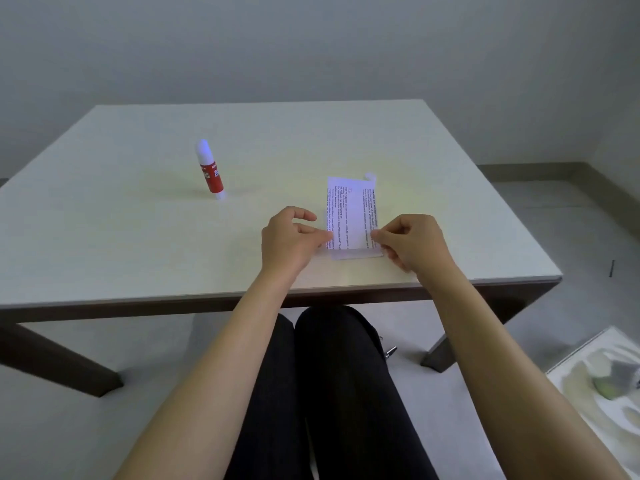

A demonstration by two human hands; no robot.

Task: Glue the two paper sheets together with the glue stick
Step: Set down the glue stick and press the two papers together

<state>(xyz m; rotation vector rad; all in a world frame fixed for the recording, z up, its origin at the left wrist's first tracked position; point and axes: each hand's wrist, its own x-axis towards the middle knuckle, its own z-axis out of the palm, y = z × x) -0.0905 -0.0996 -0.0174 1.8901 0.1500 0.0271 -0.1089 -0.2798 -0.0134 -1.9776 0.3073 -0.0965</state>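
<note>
A printed paper sheet lies over a second sheet near the table's front edge; the lower sheet shows as a white strip along the near side and a curled corner at the far right. My left hand pinches the top sheet's left edge between thumb and fingers. My right hand pinches its right edge. The glue stick, red with a white cap on, stands upright and leaning slightly, far to the left of both hands.
The white table has its front edge just below my wrists. My legs in dark trousers are under it. A patterned rug lies on the floor at the right.
</note>
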